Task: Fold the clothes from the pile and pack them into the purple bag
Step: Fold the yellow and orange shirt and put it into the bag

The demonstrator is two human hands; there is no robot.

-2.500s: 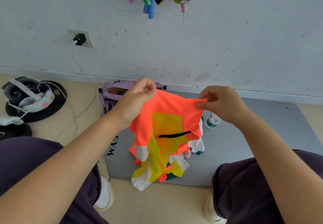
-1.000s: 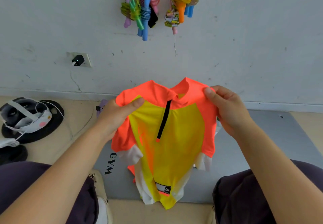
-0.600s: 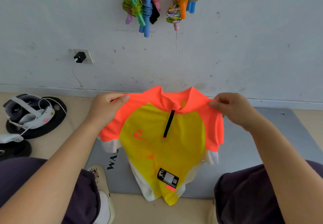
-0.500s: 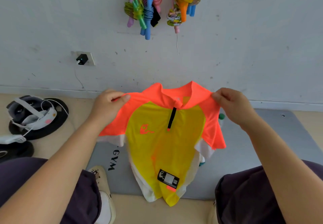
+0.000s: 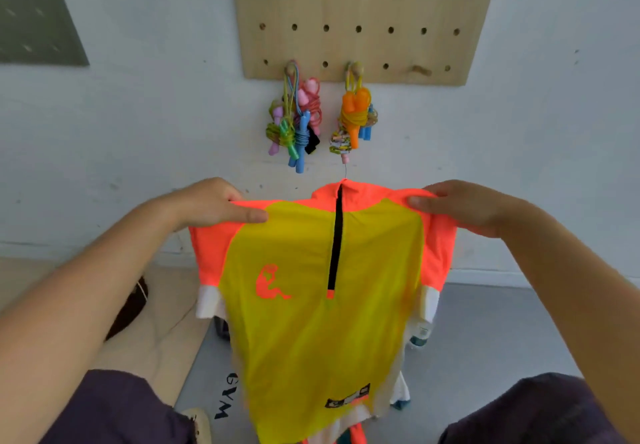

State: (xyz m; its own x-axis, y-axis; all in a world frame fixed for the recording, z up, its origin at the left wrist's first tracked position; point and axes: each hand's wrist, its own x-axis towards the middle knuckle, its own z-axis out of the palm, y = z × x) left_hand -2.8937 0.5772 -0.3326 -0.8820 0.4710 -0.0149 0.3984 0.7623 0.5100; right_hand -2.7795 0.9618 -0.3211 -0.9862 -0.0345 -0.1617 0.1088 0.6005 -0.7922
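Yellow and orange shirt (image 5: 322,305): held up spread in the air, front facing the person, above the grey mat (image 5: 485,357). Left hand (image 5: 211,204) pinches one shoulder; right hand (image 5: 464,206) pinches the other. Skipping ropes (image 5: 294,125) hang from a pegboard (image 5: 363,17) behind.

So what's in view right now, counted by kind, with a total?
Shirt held up by the left hand and right hand: 1
Jump-rope bundles: 2
Pegboard: 1
Gym mat: 1
Total: 5
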